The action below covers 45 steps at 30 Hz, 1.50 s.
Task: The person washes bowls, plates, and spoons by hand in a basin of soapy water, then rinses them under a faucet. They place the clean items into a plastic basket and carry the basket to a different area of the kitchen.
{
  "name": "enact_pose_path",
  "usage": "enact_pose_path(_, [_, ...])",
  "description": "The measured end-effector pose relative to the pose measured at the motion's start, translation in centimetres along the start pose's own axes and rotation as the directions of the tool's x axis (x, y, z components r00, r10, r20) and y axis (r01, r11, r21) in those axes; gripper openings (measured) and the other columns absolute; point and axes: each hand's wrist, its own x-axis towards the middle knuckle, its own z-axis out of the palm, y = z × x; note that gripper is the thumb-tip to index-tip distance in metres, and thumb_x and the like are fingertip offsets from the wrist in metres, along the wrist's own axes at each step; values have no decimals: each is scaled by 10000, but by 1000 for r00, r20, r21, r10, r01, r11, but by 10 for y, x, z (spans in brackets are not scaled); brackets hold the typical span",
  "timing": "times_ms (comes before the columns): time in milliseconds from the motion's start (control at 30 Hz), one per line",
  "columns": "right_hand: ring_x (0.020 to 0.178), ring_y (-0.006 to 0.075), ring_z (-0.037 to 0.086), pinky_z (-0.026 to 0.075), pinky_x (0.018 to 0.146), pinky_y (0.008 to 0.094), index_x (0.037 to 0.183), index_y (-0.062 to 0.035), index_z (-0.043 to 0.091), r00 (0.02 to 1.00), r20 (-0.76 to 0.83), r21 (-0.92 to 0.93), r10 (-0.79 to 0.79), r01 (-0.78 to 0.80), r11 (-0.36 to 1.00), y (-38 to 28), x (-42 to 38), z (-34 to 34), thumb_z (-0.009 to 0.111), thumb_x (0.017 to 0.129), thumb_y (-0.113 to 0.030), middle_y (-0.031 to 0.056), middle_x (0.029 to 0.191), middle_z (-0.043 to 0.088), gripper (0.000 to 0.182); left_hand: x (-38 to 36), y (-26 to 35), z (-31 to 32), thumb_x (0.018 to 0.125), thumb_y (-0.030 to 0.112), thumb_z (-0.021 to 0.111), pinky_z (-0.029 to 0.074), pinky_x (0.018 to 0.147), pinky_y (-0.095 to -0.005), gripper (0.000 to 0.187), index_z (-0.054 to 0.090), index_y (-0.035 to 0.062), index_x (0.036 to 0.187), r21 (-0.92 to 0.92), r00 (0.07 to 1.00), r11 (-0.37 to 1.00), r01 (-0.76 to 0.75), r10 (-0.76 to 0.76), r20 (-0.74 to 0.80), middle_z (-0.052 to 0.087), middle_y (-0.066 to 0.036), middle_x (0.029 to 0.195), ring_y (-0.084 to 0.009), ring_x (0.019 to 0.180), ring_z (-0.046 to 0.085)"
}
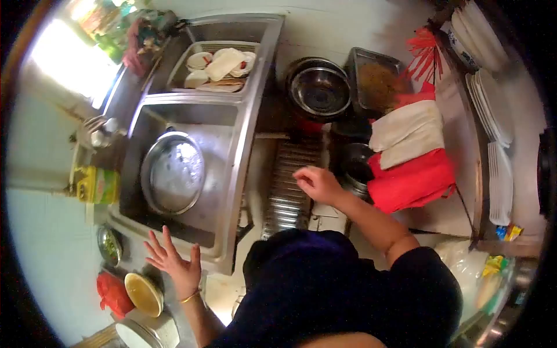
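My left hand (174,262), with a gold bangle at the wrist, is spread open near the sink's front edge and holds nothing. Inside the steel sink's larger basin (223,168) sits a round metal bowl (173,173) with a shiny, wet-looking inside. My right hand (318,184) hangs above a ribbed metal rack (290,200) to the right of the sink. Its fingers are curled in, and I see nothing in them. Close to that hand, on its right, stands a dark pot (355,162).
A basket of dishes (223,65) fills the far basin. Metal bowls (320,90) and a rectangular tray (377,81) stand at the back. Red and white cloths (412,182) lie on the right, beside shelved plates (490,110). A yellow jug (97,185) and yellow bowl (144,294) are left.
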Motion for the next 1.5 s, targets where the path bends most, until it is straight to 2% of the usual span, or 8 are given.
enact_pose_path(367, [831,277,575,451,763,404,894,-104,662,828,104,-169,-551,561,811,0,215,27,617,781,-179,76,833,639,143,131,7,110,789,341,681,121,1113,-523,750,348,121,1425,-230,993,970,81,-99,-68,333,-131,1471,-401,1378,197])
enact_pose_path(600, [972,323,574,438,881,409,983,-58,623,788,-599,-182,-143,40,982,139,269,-62,715,692,-160,127,981,631,322,293,106,151,797,217,652,-4,1075,-628,628,426,187,1383,-390,938,906,-165,267,223,382,-37,1459,-348,1414,156])
enact_pose_path(700, [1019,302,574,449,897,387,1122,35,578,180,-837,307,517,-627,716,281,230,-117,716,718,-199,159,1081,624,486,314,111,170,812,208,649,18,1092,-597,605,434,163,1376,-408,932,900,-151,268,246,411,-39,1439,-341,1407,182])
enact_pose_path(767, [1081,331,524,469,827,491,1249,-107,474,-87,-667,664,740,-518,539,387,179,-160,640,783,-322,122,1213,541,540,312,113,179,815,174,650,51,1111,-553,599,435,128,1372,-373,948,926,-60,170,270,437,-58,1417,-351,1391,218])
enact_pose_path(900, [1175,362,452,469,804,611,1359,-215,405,90,-198,975,976,-85,206,478,115,-225,502,852,-529,95,1352,454,604,296,136,192,850,61,600,177,1121,-420,531,424,-5,1347,-660,946,713,234,-12,323,461,-134,1371,-273,1319,352])
enact_pose_path(933, [1178,373,444,470,832,570,1327,-208,450,375,-173,985,911,74,157,548,88,-226,534,816,-536,104,1360,448,613,296,150,195,859,34,576,206,1113,-381,504,424,-40,1333,-662,941,700,268,-43,336,459,-152,1363,-243,1298,375])
enact_pose_path(1000, [1181,342,445,476,836,491,1281,-183,493,-76,40,998,996,48,-37,548,89,-248,537,815,-484,95,1316,479,556,303,177,206,848,33,583,198,1117,-389,473,460,-25,1301,-670,932,675,309,-73,356,486,-142,1343,-259,1311,365])
enact_pose_path(1500, [1044,204,496,448,862,375,1208,-87,502,50,-225,968,973,-106,230,365,121,-304,595,765,-103,30,1146,544,453,362,266,216,787,27,630,246,1090,-422,417,569,63,1198,-713,965,697,80,124,229,584,-76,1239,-290,1293,411])
